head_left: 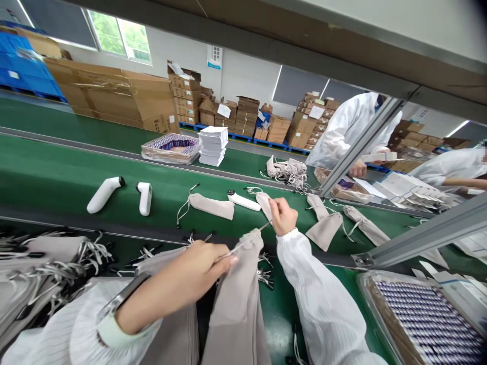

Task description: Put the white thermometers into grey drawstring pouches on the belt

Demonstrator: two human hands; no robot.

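Note:
A grey drawstring pouch [238,294] hangs in front of me, its top gathered. My left hand [211,261] is closed on the cord at one side of its mouth. The cord's other side runs tight to my right hand [283,217], whose fingers pinch it above the belt. Whether the pouch holds anything is hidden. Just beyond, a white handheld device with a dark tip [245,201] lies on the green conveyor belt [167,223], between a flat grey pouch [213,205] and another partly behind my right hand. Two more white devices, one a pistol-shaped device [145,198], lie further left.
Piled grey pouches [57,258] lie at lower left. A tray of striped small cylinders [429,314] sits at lower right. A slanted metal post [429,233] and an overhead shelf [342,66] frame the space. Across the belt, a person in white [342,126] handles a box.

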